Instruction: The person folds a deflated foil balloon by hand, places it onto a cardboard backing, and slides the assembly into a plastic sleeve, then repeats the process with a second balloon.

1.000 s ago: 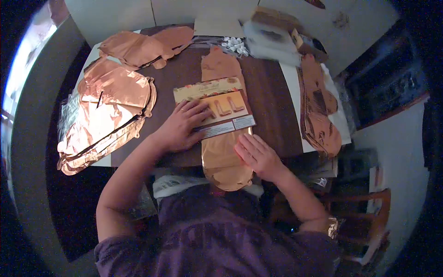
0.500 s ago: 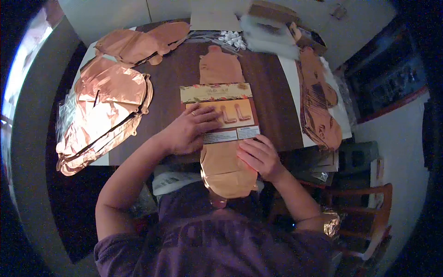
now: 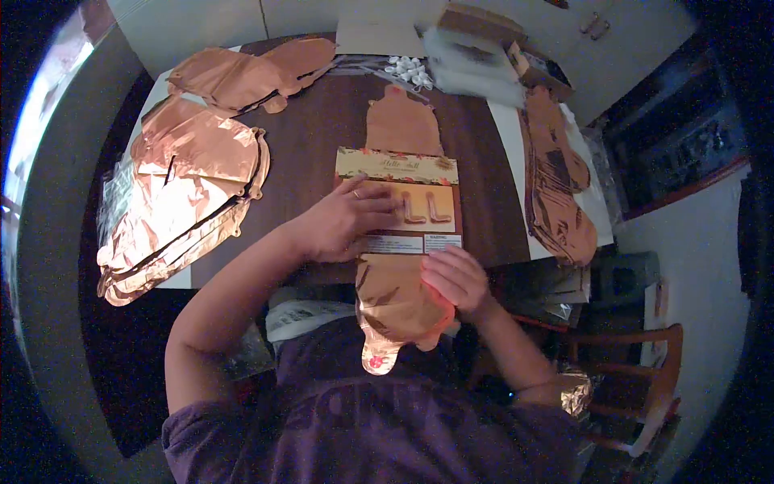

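- Since the earlier frames, the packaging card has turned square to the table edge and shifted a little toward the far side of the table; the near end of the foil balloon has crumpled and slipped further over the table's near edge.
- Foil balloon: a long, flat, copper-coloured shape lying lengthwise under the card, its far end showing beyond the card and its near end hanging off the table toward the person's body.
- Handling, as a judgement: the foil looks very light, thin and limp, creases readily and is probably slippery; it could tear at a seam if pulled hard. A flat pinch near an edge or at the tail would suit it best. The card looks stiff and light and serves as a pressing board.
- Left hand: palm down, fingers spread flat on the near-left part of the card, pressing it onto the balloon; forearm angled in from the person's left.
- Right hand: just near of the card's near-right corner, fingers curled onto the balloon's right edge; whether it actually pinches the foil cannot be told.
- The two hands sit apart, one on either side of the balloon's length.
- Left of the card, well apart, lies a stack of foil balloons; right of it, another foil piece; beyond the card, boxes.
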Available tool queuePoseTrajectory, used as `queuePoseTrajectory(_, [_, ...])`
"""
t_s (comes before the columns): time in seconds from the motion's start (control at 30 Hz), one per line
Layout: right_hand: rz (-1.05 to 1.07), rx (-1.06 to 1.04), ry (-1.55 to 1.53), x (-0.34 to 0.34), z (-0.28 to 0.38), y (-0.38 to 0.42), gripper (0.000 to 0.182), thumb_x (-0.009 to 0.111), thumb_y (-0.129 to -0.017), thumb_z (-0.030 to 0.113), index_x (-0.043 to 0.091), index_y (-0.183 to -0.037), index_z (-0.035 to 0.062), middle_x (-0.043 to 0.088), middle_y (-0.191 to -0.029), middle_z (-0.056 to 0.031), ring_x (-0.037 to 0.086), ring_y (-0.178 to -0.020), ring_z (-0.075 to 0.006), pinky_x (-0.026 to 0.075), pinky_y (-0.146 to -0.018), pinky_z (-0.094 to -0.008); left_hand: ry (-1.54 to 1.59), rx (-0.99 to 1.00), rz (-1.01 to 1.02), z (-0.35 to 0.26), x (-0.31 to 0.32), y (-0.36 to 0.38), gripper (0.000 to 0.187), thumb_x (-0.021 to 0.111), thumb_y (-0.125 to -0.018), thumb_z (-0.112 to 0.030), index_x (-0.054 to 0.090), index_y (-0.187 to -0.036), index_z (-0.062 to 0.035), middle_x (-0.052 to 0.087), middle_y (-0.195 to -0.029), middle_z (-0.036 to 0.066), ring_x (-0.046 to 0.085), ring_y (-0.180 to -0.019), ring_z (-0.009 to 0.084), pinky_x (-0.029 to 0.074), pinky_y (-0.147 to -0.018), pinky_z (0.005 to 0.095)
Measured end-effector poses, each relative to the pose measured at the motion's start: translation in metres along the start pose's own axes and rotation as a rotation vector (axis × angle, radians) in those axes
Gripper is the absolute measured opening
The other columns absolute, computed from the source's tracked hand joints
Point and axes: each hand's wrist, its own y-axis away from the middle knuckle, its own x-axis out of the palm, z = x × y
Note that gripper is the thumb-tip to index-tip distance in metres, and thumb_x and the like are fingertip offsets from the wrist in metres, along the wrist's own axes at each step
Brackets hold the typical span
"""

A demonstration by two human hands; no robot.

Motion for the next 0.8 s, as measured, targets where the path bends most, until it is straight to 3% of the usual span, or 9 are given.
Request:
queuePoseTrajectory(0.07, [0.010, -0.052, 0.043, -0.004, 0.003, -0.002, 0.029, 0.066, -0.077, 0.015, 0.069, -0.106, 0.0097, 0.068, -0.115, -0.0090, 0.063, -0.108, -0.0270, 0.051, -0.091, -0.0441, -0.068, -0.018, 0.064, 0.009, 0.001, -0.002, 0.061, 0.062, -0.076, -0.022, 0.053, -0.135, -0.0110, 0.046, -0.146, 0.012, 0.036, -0.138, 0.0366, 0.024, -0.113, 0.0566])
queuePoseTrajectory(0.17, [0.033, -0.063, 0.066, -0.007, 0.006, 0.001, 0.031, 0.067, -0.077, 0.014, 0.068, -0.107, 0.0094, 0.067, -0.116, -0.0087, 0.063, -0.108, -0.0273, 0.053, -0.086, -0.0417, -0.041, -0.025, -0.045, 0.008, 0.006, 0.000, 0.061, 0.063, -0.077, -0.024, 0.052, -0.136, -0.0109, 0.046, -0.145, 0.013, 0.037, -0.137, 0.0379, 0.025, -0.113, 0.0555])
queuePoseTrajectory(0.4, [0.023, -0.128, 0.009, -0.005, -0.002, 0.000, 0.032, 0.067, -0.077, 0.014, 0.068, -0.109, 0.0093, 0.066, -0.119, -0.0092, 0.063, -0.108, -0.0266, 0.054, -0.080, -0.0390, -0.053, -0.031, -0.040, 0.007, -0.008, 0.011, 0.055, 0.062, -0.075, -0.015, 0.055, -0.129, -0.0103, 0.048, -0.141, 0.014, 0.042, -0.132, 0.0352, 0.030, -0.111, 0.0519])
queuePoseTrajectory(0.6, [0.044, -0.152, 0.007, -0.005, -0.003, -0.008, 0.021, 0.072, -0.079, 0.012, 0.068, -0.100, 0.0107, 0.068, -0.114, -0.0062, 0.062, -0.106, -0.0236, 0.051, -0.086, -0.0388, -0.051, -0.045, -0.015, -0.003, -0.012, 0.015, 0.058, 0.062, -0.071, -0.012, 0.056, -0.128, -0.0087, 0.050, -0.139, 0.013, 0.042, -0.132, 0.0352, 0.031, -0.111, 0.0513])
queuePoseTrajectory(0.7, [0.028, -0.130, 0.033, -0.008, 0.000, -0.010, 0.033, 0.067, -0.076, 0.014, 0.068, -0.109, 0.0129, 0.064, -0.119, -0.0060, 0.058, -0.110, -0.0243, 0.047, -0.091, -0.0411, -0.042, -0.065, -0.042, -0.007, -0.008, 0.016, 0.058, 0.062, -0.070, -0.011, 0.057, -0.127, -0.0079, 0.051, -0.138, 0.013, 0.042, -0.132, 0.0352, 0.031, -0.111, 0.0510])
queuePoseTrajectory(0.8, [-0.028, -0.049, 0.045, -0.003, 0.004, -0.009, 0.032, 0.065, -0.077, 0.015, 0.068, -0.110, 0.0138, 0.063, -0.119, -0.0054, 0.056, -0.110, -0.0247, 0.047, -0.092, -0.0419, -0.022, -0.090, -0.061, -0.012, -0.005, 0.019, 0.059, 0.062, -0.070, -0.011, 0.056, -0.128, -0.0079, 0.049, -0.140, 0.014, 0.041, -0.133, 0.0360, 0.029, -0.112, 0.0521])
